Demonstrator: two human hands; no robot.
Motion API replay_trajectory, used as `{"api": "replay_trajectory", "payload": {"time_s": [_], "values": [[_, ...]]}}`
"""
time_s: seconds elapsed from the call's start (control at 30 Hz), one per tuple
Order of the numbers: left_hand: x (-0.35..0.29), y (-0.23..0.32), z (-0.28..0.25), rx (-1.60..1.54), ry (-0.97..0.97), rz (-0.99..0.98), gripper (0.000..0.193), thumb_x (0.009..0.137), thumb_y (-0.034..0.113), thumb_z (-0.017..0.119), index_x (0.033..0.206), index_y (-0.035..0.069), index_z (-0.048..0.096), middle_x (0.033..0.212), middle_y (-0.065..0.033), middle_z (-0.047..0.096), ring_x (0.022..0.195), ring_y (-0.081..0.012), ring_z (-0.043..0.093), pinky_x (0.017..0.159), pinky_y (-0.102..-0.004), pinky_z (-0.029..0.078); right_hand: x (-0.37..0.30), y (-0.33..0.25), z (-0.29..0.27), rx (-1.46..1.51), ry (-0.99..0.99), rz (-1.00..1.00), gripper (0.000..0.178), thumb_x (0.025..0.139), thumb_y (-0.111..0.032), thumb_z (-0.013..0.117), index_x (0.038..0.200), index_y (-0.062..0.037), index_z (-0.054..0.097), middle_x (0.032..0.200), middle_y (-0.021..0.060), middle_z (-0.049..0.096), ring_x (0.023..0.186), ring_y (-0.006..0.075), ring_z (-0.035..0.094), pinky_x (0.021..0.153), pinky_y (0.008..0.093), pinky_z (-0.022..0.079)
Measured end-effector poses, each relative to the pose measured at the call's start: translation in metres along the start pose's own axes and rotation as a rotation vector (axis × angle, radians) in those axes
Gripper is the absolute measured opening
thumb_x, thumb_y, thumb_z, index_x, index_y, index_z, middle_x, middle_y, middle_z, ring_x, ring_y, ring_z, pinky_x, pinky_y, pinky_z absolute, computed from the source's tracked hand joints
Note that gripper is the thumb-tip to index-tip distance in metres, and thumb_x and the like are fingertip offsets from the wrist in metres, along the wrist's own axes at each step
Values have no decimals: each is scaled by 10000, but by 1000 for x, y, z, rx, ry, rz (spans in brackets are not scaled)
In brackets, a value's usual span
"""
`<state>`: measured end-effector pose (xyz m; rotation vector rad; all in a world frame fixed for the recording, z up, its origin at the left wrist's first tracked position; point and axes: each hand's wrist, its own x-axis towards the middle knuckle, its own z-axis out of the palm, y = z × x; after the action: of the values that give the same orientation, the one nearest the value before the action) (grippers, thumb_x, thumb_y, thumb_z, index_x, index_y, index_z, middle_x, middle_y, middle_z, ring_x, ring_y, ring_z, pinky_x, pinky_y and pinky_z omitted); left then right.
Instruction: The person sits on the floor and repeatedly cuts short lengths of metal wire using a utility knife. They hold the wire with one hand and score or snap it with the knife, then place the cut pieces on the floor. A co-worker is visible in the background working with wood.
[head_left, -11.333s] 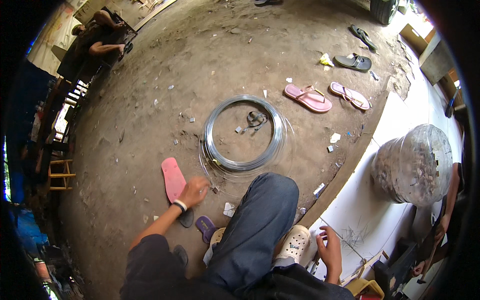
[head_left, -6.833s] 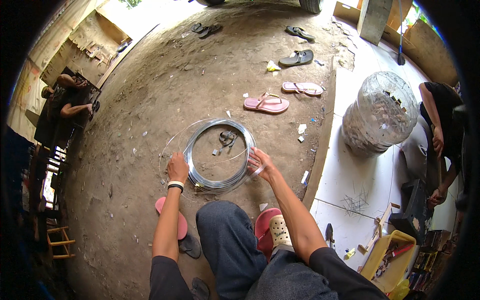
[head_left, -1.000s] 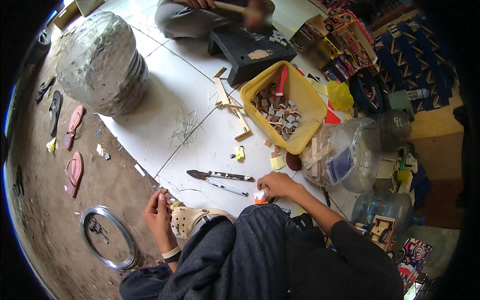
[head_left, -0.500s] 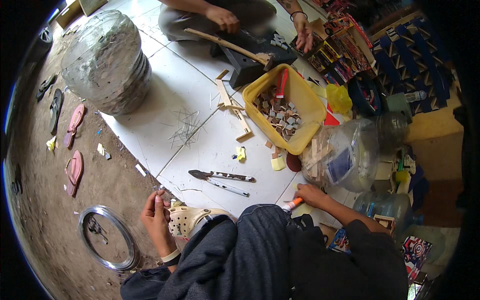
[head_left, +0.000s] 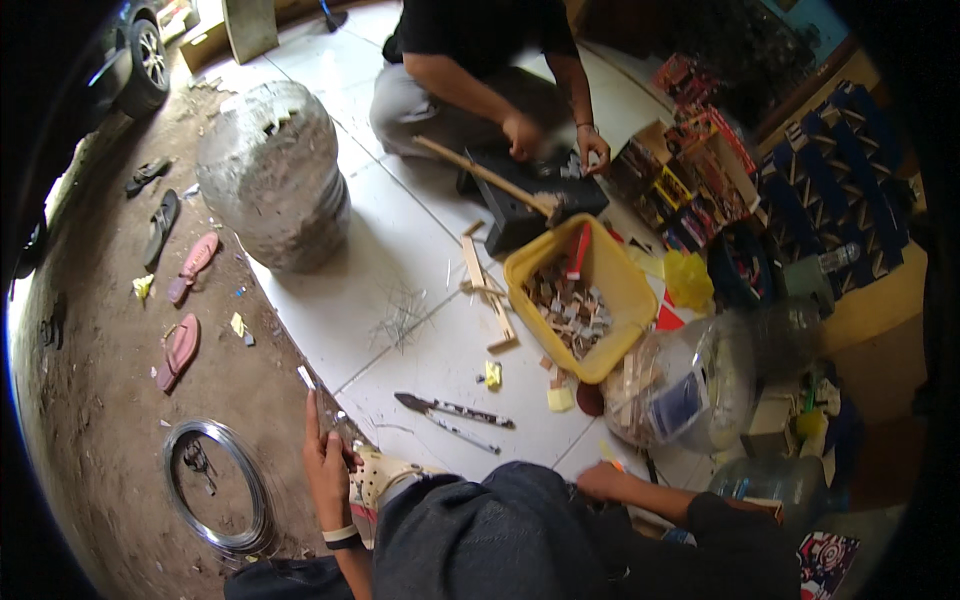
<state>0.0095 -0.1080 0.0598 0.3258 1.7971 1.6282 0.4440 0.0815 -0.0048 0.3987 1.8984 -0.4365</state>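
My left hand [head_left: 328, 470] is raised over the ground at the left, index finger stretched out and the others partly curled; nothing shows in it. Below it a pale clog [head_left: 385, 476] covers a foot. Beside my lap, my right hand [head_left: 605, 482] is closed; an orange tube [head_left: 616, 464] peeks out by its fingers, mostly hidden. Ahead on the white tiles lie long-handled pincers [head_left: 455, 415]. A yellow tub [head_left: 625, 318] full of small wood pieces stands beyond, with a clear plastic jug [head_left: 690, 385] to its right.
Across from me a person [head_left: 480, 90] sits at a black block [head_left: 545, 200] with a hammer [head_left: 480, 172] on it. Thin wires [head_left: 403, 315] and wooden strips [head_left: 485, 285] lie on the tiles. A wire coil [head_left: 217, 487], sandals [head_left: 180, 350] and a large dusty jug [head_left: 272, 180] are left.
My left hand has gone from a pinch to a stretched index finger. My right hand has drawn in toward my lap. The view has tilted up, and the other person's hands have come together over the block.
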Motion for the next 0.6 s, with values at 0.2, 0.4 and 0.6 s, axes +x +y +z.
{"api": "replay_trajectory", "payload": {"time_s": [0.2, 0.4, 0.6], "values": [[7, -12, -10, 70, 238, 18, 549, 985, 72, 459, 1528, 148, 474, 644, 10, 481, 534, -94, 505, 506, -270, 455, -5, 34, -22, 290, 52, -74, 355, 802, -243, 701, 1139, -155, 764, 1115, 147, 748, 982, 345, 722, 862, 475, 563], [12, -69, -58, 795, 699, 82, 417, 891, 345, 735, 1134, 7, 711, 696, -75, 602, 622, -204, 570, 604, -421, 478, 17, -58, -214, 582, 927, -714, 321, 983, -358, 629, 1032, -48, 697, 917, 179, 712, 861, 314, 700, 762, 434, 531], [3, -136, -92, 679, 639, -371, 722, 675, 704, 836, 768, -2, 716, 606, -88, 584, 538, -241, 535, 519, -420, 438, -22, -180, -278, 1287, 220, -1150, 279, 1020, -271, 600, 1123, -31, 699, 987, 176, 694, 997, 260, 670, 930, 333, 489]]}}
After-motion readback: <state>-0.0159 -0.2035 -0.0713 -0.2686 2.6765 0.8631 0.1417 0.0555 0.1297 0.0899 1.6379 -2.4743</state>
